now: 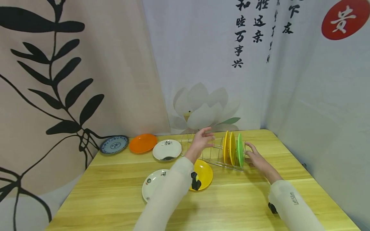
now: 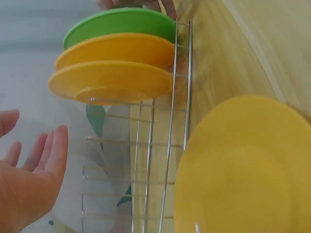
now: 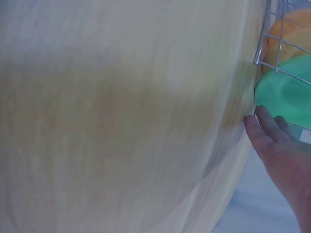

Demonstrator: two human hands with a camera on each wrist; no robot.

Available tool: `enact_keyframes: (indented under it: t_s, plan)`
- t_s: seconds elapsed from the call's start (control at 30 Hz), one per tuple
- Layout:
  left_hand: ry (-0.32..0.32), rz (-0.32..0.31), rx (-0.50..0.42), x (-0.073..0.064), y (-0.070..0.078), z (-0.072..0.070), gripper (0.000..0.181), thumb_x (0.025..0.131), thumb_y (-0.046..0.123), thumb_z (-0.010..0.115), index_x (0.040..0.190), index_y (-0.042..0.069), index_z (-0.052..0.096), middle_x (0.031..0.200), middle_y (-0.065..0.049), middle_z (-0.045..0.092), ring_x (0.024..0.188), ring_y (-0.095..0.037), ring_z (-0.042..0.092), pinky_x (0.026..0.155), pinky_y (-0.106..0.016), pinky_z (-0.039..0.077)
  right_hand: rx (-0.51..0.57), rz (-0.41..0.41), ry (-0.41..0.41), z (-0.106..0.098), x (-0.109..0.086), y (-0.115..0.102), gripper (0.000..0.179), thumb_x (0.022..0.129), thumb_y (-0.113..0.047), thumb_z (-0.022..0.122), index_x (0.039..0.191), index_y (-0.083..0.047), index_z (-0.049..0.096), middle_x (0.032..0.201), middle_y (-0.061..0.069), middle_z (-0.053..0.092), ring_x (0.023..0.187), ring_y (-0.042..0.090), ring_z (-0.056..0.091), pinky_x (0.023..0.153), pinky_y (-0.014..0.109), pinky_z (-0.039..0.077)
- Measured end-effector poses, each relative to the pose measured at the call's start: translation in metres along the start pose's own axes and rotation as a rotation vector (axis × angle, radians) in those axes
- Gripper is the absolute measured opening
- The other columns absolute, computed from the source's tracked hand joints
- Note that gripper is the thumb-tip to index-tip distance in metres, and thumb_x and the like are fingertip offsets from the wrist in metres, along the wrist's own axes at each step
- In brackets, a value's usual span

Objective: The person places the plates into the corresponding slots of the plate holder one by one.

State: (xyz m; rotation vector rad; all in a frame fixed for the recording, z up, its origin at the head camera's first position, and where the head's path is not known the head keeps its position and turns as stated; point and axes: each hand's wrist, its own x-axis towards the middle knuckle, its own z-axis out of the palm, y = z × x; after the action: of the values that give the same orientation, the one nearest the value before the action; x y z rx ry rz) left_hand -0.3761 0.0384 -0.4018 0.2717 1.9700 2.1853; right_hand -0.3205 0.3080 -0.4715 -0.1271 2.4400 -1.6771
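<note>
A wire dish rack (image 1: 215, 155) stands toward the back of the table. Two yellow plates (image 1: 232, 148) and a green plate (image 1: 239, 150) are upright in its right end. Over the rack's left part is my left hand (image 1: 201, 142), fingers apart and holding nothing; the left wrist view shows its palm (image 2: 29, 189) beside the wires. My right hand (image 1: 257, 160) is at the rack's right end, its fingers (image 3: 262, 131) close to the green plate's outer side; whether they touch the rack cannot be told. A yellow plate (image 1: 206, 175) lies flat in front of the rack, partly behind my left sleeve.
Left of the rack lie a white plate (image 1: 167, 149) with a dark pattern, an orange plate (image 1: 143, 143) and a blue patterned plate (image 1: 114, 144). Another white plate (image 1: 153, 184) is partly covered by my left arm. A printed curtain (image 1: 202, 64) hangs behind the wooden table (image 1: 231, 205).
</note>
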Motion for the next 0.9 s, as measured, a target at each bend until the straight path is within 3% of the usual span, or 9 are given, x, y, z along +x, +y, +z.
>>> enact_keyframes:
  t_s: [0.57, 0.77, 0.9]
  plan:
    - [0.019, -0.019, 0.101, -0.014, 0.011, -0.051, 0.048, 0.096, 0.006, 0.064, 0.141, 0.014, 0.053, 0.128, -0.011, 0.060, 0.117, -0.029, 0.058, 0.093, -0.043, 0.055, -0.008, 0.004, -0.009, 0.001, -0.002, -0.002, 0.067, 0.107, -0.043, 0.028, 0.158, -0.021, -0.010, 0.158, 0.034, 0.000, 0.137, 0.056, 0.025, 0.110, 0.069, 0.021]
    - [0.013, -0.023, 0.080, -0.022, 0.017, -0.071, 0.049, 0.096, 0.005, 0.063, 0.143, 0.011, 0.050, 0.136, -0.018, 0.054, 0.120, -0.033, 0.056, 0.101, -0.051, 0.048, -0.020, 0.012, -0.010, 0.001, -0.003, -0.003, 0.068, 0.107, -0.042, 0.027, 0.158, -0.019, -0.011, 0.157, 0.036, 0.001, 0.136, 0.055, 0.027, 0.110, 0.069, 0.023]
    - [0.028, -0.038, 0.079, -0.028, 0.020, -0.088, 0.051, 0.096, 0.006, 0.063, 0.145, 0.011, 0.048, 0.134, -0.017, 0.054, 0.119, -0.032, 0.056, 0.101, -0.050, 0.048, -0.015, 0.016, -0.010, 0.001, -0.002, -0.004, 0.067, 0.107, -0.042, 0.027, 0.158, -0.020, -0.010, 0.158, 0.035, 0.002, 0.137, 0.055, 0.027, 0.110, 0.069, 0.022]
